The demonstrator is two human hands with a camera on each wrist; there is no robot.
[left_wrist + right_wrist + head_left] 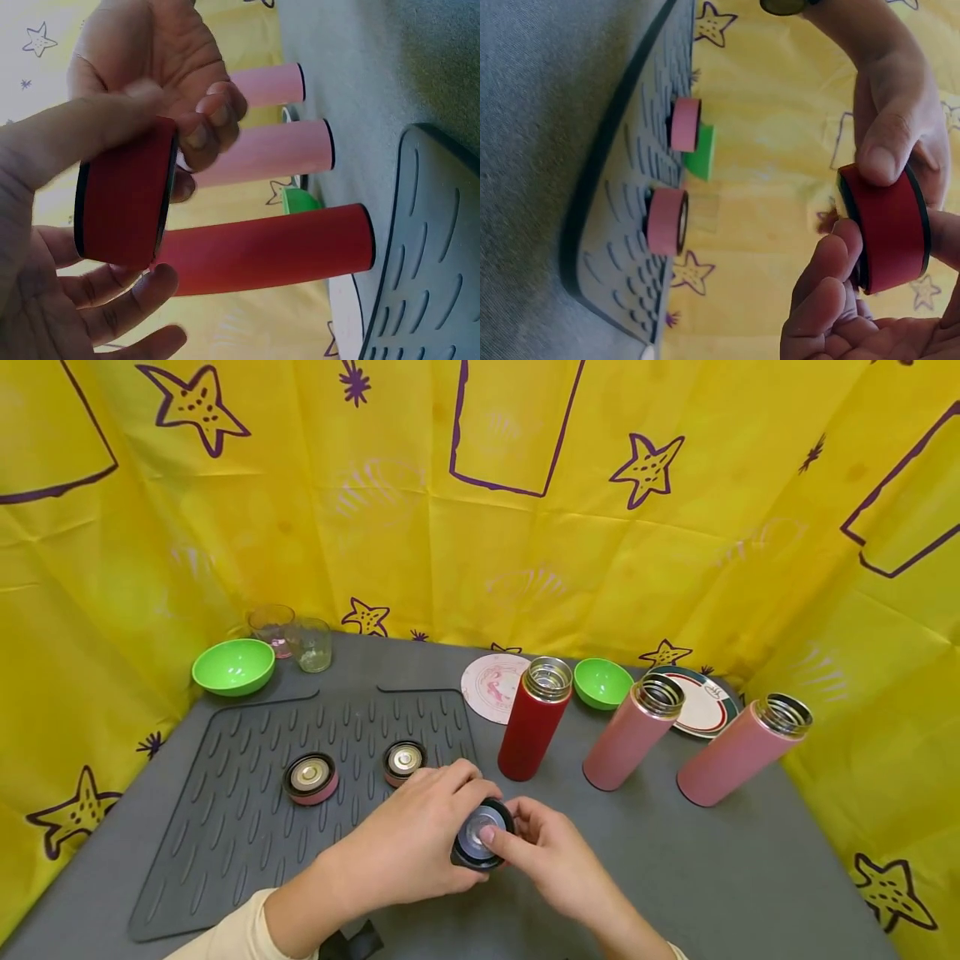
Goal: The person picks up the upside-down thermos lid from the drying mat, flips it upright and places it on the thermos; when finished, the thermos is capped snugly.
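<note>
Low over the table's front, both hands are on a red bottle lid [471,837] whose grey inner side faces up. My left hand [420,839] grips its rim between thumb and fingers. From the other side my right hand [558,864] holds it too, thumb laid on the inner face and fingers bent at the edge. The lid's red side wall shows in both wrist views. Behind the hands stands an uncapped red bottle [531,731], with an open pink bottle [628,743] and another pink bottle [735,760] to its right.
On the grey drying mat [247,860] lie a pink lid [321,792] and a second pink lid [405,760], inner sides up. Farther back are a green bowl [234,667], drinking glasses [311,647], a pink plate [486,685], another green bowl [602,683] and a rimmed plate [701,702].
</note>
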